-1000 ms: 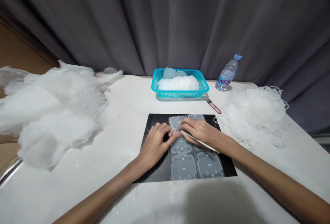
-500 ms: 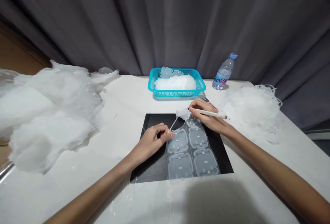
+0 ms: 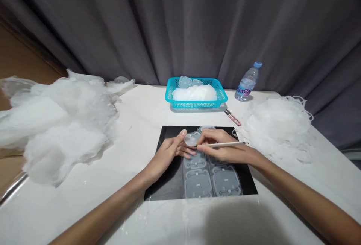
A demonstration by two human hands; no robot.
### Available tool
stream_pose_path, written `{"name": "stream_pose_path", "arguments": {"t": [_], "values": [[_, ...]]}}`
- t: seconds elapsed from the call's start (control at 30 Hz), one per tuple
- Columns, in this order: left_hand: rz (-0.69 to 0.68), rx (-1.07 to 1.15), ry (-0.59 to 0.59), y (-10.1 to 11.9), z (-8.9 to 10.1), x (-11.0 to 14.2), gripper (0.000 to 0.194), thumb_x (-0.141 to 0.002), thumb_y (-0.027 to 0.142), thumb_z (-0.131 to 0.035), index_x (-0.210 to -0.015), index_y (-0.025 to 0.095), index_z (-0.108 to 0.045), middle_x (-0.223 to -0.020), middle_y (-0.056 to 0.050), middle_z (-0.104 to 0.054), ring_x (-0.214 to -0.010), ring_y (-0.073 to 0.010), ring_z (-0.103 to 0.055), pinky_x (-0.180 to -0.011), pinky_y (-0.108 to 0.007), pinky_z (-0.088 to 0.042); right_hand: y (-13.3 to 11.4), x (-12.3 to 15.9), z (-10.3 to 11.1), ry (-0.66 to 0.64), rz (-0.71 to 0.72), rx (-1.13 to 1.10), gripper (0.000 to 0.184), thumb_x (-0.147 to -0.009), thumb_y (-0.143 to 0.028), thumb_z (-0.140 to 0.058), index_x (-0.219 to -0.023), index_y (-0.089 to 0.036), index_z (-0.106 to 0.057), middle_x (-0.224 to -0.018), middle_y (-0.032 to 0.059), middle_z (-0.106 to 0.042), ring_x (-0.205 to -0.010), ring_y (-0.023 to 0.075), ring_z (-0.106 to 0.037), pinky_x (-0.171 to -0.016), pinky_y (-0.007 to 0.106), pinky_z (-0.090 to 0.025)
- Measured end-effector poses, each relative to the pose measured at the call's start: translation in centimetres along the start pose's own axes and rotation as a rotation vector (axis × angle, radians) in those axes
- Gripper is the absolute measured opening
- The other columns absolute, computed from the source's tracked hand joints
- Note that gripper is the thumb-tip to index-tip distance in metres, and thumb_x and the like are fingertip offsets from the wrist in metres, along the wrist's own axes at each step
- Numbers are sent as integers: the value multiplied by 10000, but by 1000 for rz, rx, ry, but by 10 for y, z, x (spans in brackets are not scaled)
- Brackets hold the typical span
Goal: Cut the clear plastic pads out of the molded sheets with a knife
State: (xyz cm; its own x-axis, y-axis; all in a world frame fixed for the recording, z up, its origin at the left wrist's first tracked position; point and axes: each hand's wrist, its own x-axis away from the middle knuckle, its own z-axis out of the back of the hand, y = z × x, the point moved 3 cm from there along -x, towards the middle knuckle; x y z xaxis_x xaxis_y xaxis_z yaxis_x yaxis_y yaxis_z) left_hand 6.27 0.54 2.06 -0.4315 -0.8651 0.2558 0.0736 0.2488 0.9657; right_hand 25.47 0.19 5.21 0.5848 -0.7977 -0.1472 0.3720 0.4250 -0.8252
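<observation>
A sheet of translucent rounded-square pieces (image 3: pixel 198 183), silicone-like, lies in two columns on a black mat (image 3: pixel 169 177). Over its upper left part is my left hand (image 3: pixel 172 149), thumb raised and fingers stretched out, open. My right hand (image 3: pixel 218 143) pinches a slim white pen-like tool (image 3: pixel 225 144). The tool's dark tip points left and is close to my left fingertips; whether it touches them or the sheet I cannot tell. Part of the upper right of the sheet is hidden under my right hand.
A turquoise basket (image 3: pixel 197 104) with white material and translucent pieces stands at the back. Right of it are pink-handled thread snips (image 3: pixel 232 117) and a water bottle (image 3: pixel 247 83). Piles of white translucent scraps lie left (image 3: pixel 67 124) and right (image 3: pixel 282 128).
My left hand has let go of the thin translucent strip and opened. My right hand has come nearer with the tool, uncovering the thread snips. The lifted translucent bit no longer stretches between my hands.
</observation>
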Motion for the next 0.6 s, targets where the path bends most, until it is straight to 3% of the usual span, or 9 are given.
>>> {"name": "stream_pose_path", "arguments": {"t": [0.1,0.2,0.27,0.37,0.43,0.53,0.6], "values": [[-16,104,-53,-1,-1,-2,357,-935,504,-674,-982,170,-791,-995,-98,-801,-945,-245,-736,-1019,-420,-521,-5,2,-1,-119,-3,-26,122,-969,-220,-610,-1064,-212,-685,-825,-9,-625,-721,137,-576,-647,252,-448],[-6,186,-68,-4,1,-1,312,-920,456,-715,-1046,184,-801,-1047,-92,-806,-977,-235,-746,-1056,-412,-505,-4,4,11,-154,-27,-26,219,-1003,-294,-588,-1190,-237,-686,-829,-6,-652,-721,153,-590,-654,273,-472],[6,221,-51,-6,2,-2,309,-904,442,-741,-1048,176,-801,-1057,-93,-806,-991,-232,-748,-1053,-404,-514,3,3,26,-33,-1,77,260,-1053,-359,-506,-1133,-230,-717,-959,39,-691,-867,193,-629,-805,342,-511],[14,254,-15,-9,3,-3,292,-886,423,-770,-1017,164,-797,-1048,-89,-800,-1023,-236,-742,-1048,-410,-530,21,1,43,256,72,297,451,-1104,-397,-322,-1007,-223,-726,-1145,98,-657,-1133,269,-574,-1059,503,-425],[17,272,-3,-10,2,-4,278,-884,413,-778,-991,156,-790,-1017,-78,-795,-1022,-236,-742,-1044,-415,-544,35,0,42,324,94,364,418,-1102,-403,-320,-1094,-228,-699,-1270,119,-606,-1246,290,-517,-1114,539,-385],[13,321,-5,-8,0,-3,257,-882,401,-786,-953,153,-776,-989,-62,-789,-1016,-236,-747,-1056,-432,-552,48,-4,28,194,77,314,379,-1104,-376,-331,-1375,-257,-567,-1418,114,-550,-1334,274,-461,-1153,521,-372],[17,354,-2,-7,-2,-2,260,-883,401,-787,-956,152,-771,-1018,-71,-795,-1028,-243,-752,-1061,-436,-556,49,-6,20,89,22,259,412,-1104,-356,-338,-1475,-253,-485,-1366,119,-583,-1269,265,-498,-1127,505,-406]]}}
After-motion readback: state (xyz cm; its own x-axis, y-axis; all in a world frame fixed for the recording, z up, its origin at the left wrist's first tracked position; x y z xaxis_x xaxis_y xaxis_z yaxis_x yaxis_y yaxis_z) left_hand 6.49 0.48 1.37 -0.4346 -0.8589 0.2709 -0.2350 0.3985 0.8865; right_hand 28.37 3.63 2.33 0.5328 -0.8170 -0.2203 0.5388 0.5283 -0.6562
